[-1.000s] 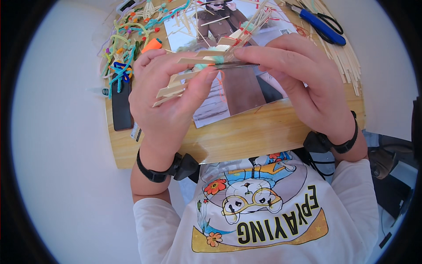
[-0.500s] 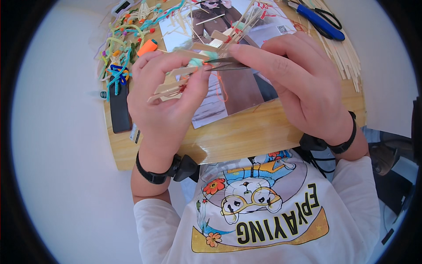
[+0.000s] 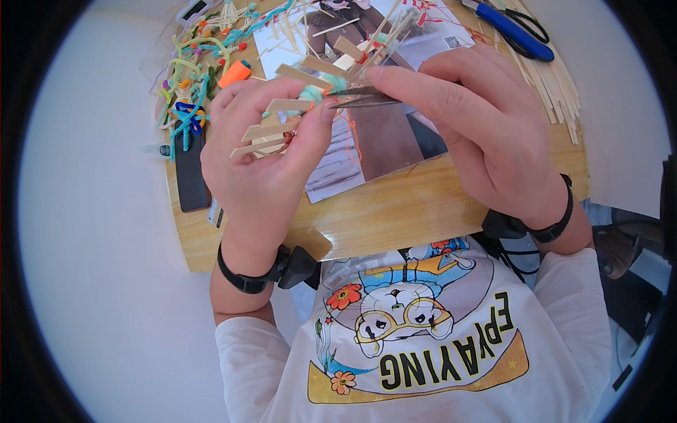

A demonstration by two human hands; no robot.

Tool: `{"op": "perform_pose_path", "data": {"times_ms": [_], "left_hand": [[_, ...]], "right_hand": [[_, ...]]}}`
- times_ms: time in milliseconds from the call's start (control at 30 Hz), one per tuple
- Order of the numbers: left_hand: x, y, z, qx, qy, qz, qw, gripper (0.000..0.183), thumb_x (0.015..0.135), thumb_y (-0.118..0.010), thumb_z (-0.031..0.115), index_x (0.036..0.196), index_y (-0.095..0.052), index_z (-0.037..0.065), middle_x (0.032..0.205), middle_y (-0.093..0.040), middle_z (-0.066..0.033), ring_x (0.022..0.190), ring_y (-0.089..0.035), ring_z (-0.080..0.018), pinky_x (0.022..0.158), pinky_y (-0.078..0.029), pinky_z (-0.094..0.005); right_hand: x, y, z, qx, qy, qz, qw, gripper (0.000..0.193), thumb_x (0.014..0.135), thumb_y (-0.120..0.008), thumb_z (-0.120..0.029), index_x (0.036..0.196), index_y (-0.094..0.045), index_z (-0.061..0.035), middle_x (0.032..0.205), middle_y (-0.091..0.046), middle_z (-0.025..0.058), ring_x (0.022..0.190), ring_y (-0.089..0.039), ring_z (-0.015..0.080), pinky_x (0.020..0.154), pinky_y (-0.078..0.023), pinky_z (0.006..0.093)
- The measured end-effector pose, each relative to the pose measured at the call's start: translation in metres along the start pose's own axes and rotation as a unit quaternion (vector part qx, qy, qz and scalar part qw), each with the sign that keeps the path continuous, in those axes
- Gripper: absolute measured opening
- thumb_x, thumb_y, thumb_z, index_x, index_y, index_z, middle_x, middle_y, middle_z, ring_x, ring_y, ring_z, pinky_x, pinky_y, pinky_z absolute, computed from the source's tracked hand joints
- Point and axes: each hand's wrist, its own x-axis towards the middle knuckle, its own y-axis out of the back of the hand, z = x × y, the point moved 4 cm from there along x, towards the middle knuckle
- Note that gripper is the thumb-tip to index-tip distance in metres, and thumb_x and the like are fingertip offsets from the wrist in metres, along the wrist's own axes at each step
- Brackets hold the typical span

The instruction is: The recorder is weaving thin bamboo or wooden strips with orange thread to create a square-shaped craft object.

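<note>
My left hand [image 3: 257,151] is closed around a craft piece of flat wooden sticks [image 3: 271,131] bound with pale green fuzzy yarn and red-orange thread. The sticks fan out past my fingers, and part of the piece is hidden behind them. Between the fingers of my right hand [image 3: 486,120] is a dark, slim metal tool with two pointed prongs [image 3: 363,101]; its handle end is covered, so I cannot tell if it is tweezers or small snips. Its tips lie slightly apart at the bound sticks, close to my left thumb. A loop of orange thread [image 3: 355,137] hangs below.
A printed photo sheet [image 3: 395,144] lies under the hands on the wooden table [image 3: 395,225]. At left are tangled coloured pipe cleaners [image 3: 201,46], an orange marker cap [image 3: 235,73] and a dark phone-like slab [image 3: 190,176]. Blue-handled pliers [image 3: 511,32] rest by thin wooden sticks [image 3: 557,106] at right.
The stick piece has tilted a little in my left hand, so more of its stick ends show. The metal tool has shifted slightly, its tips still at the bound part.
</note>
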Motion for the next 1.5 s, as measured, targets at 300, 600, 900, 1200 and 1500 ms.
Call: {"op": "perform_pose_path", "data": {"times_ms": [300, 600, 900, 1200, 1500], "left_hand": [[0.0, 0.002, 0.0, 0.025, -0.074, 0.005, 0.997, 0.031, 0.066, -0.08, 0.0, 0.094, -0.07, 0.008, 0.087, -0.068, -0.0004, 0.083, -0.058, -0.0188, 0.08, -0.045, -0.0302], [-0.002, -0.001, -0.005, -0.024, 0.022, -0.002, 0.999, 0.028, 0.066, -0.078, 0.0, 0.092, -0.07, 0.006, 0.088, -0.069, -0.0029, 0.082, -0.06, -0.017, 0.076, -0.047, -0.0288], [-0.001, 0.0, -0.007, -0.027, 0.044, 0.021, 0.998, 0.022, 0.071, -0.082, 0.006, 0.09, -0.069, 0.004, 0.088, -0.07, -0.0056, 0.082, -0.061, -0.0148, 0.071, -0.047, -0.0276], [-0.002, 0.0, -0.004, -0.002, -0.022, 0.025, 0.999, 0.03, 0.067, -0.078, 0.0, 0.095, -0.069, 0.007, 0.087, -0.069, -0.0017, 0.082, -0.06, -0.0168, 0.074, -0.047, -0.0279], [-0.002, 0.002, -0.002, 0.047, -0.101, 0.007, 0.994, 0.032, 0.066, -0.075, -0.004, 0.095, -0.068, 0.008, 0.089, -0.069, -0.0026, 0.082, -0.061, -0.0207, 0.086, -0.045, -0.0341]], "right_hand": [[0.001, -0.002, -0.005, -0.046, 0.002, 0.014, 0.999, 0.048, 0.07, -0.06, 0.006, 0.115, -0.069, -0.0071, 0.087, -0.056, 0.0079, 0.075, -0.053, 0.0226, 0.063, -0.042, 0.0304], [-0.001, -0.009, -0.005, 0.004, -0.026, 0.012, 1.0, 0.05, 0.07, -0.061, 0.007, 0.117, -0.068, -0.0086, 0.089, -0.055, 0.0077, 0.076, -0.051, 0.0215, 0.062, -0.04, 0.0296], [0.0, -0.003, -0.004, -0.019, -0.011, 0.016, 1.0, 0.046, 0.071, -0.063, 0.005, 0.115, -0.068, -0.007, 0.088, -0.056, 0.0083, 0.073, -0.051, 0.0207, 0.061, -0.04, 0.0288], [-0.004, -0.009, -0.007, 0.019, -0.036, -0.001, 0.999, 0.046, 0.076, -0.061, 0.006, 0.12, -0.066, -0.0062, 0.089, -0.055, 0.0099, 0.073, -0.054, 0.0219, 0.06, -0.043, 0.0286], [-0.006, -0.011, -0.01, 0.067, -0.067, -0.023, 0.995, 0.051, 0.075, -0.059, 0.01, 0.124, -0.063, -0.004, 0.092, -0.053, 0.0114, 0.072, -0.054, 0.0222, 0.061, -0.044, 0.0285]]}}
